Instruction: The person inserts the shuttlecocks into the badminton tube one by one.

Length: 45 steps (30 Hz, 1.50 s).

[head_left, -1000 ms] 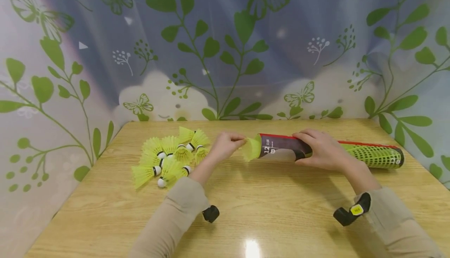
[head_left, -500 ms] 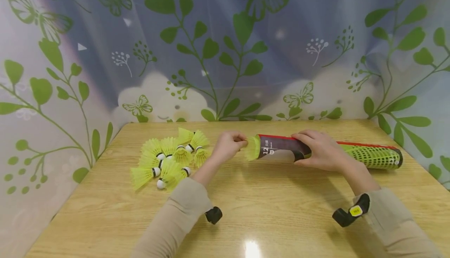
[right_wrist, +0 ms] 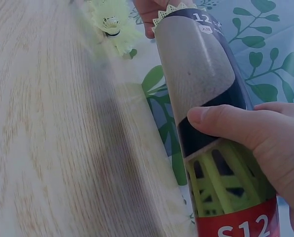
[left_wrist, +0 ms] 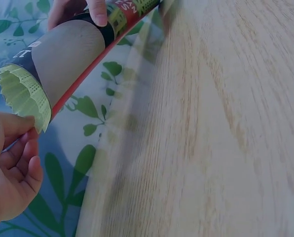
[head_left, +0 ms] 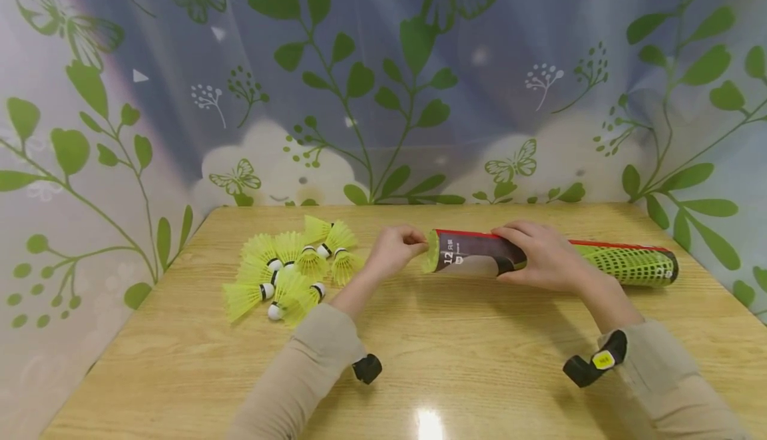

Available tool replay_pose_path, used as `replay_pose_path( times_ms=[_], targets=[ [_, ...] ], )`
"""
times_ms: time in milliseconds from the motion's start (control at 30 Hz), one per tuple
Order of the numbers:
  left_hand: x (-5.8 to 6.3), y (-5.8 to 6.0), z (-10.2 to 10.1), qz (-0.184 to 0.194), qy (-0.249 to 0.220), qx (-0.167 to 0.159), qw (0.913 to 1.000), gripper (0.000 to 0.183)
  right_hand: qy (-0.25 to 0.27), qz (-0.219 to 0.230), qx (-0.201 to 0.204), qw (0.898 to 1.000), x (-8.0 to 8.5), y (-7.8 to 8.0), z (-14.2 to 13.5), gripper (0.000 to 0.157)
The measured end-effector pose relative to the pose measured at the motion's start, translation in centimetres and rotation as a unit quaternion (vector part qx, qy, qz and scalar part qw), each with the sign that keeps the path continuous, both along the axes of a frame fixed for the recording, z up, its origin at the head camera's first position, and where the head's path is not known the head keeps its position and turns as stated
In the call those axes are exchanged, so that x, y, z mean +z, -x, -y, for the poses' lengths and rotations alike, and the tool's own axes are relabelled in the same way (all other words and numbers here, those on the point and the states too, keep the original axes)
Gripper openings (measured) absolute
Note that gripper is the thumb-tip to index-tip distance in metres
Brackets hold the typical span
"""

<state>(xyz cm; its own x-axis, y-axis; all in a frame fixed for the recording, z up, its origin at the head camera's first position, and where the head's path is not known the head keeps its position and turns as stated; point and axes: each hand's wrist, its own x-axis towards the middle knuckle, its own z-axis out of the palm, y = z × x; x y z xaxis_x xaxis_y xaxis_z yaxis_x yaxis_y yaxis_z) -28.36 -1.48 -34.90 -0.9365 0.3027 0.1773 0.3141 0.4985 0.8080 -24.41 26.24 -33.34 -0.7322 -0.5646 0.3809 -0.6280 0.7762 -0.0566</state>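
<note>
My right hand (head_left: 542, 257) grips a shuttlecock tube (head_left: 476, 253) round its middle, its open end turned to the left. In the right wrist view the thumb lies across the tube's dark band. A yellow shuttlecock (left_wrist: 26, 94) sits mostly inside that end, only the toothed skirt edge showing past the rim. My left hand (head_left: 395, 250) pinches the skirt's edge between thumb and fingers, as the left wrist view shows. The shuttlecock's cork is hidden inside the tube.
A heap of several yellow shuttlecocks (head_left: 287, 253) with white corks lies on the wooden table (head_left: 479, 353) to the left. Behind the table's back edge hangs a curtain (head_left: 371, 80) printed with leaves and butterflies.
The shuttlecock has slid rightward deeper into the tube, with my left hand following it. The tube and my right hand have shifted slightly left.
</note>
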Motion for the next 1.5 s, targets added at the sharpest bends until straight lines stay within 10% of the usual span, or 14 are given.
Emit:
replay_pose_path(
  times_ms=[933, 1500],
  targets=[
    [0.0, -0.5, -1.7, 0.021, -0.039, 0.04, 0.9982, 0.005, 0.002, 0.009, -0.002, 1.0, -0.2, 0.2, 0.0, 0.073],
    [-0.1, -0.5, 0.3, 0.017, -0.029, 0.011, 0.9994, 0.011, 0.006, -0.005, 0.003, 1.0, -0.4, 0.3, -0.2, 0.074]
  ],
)
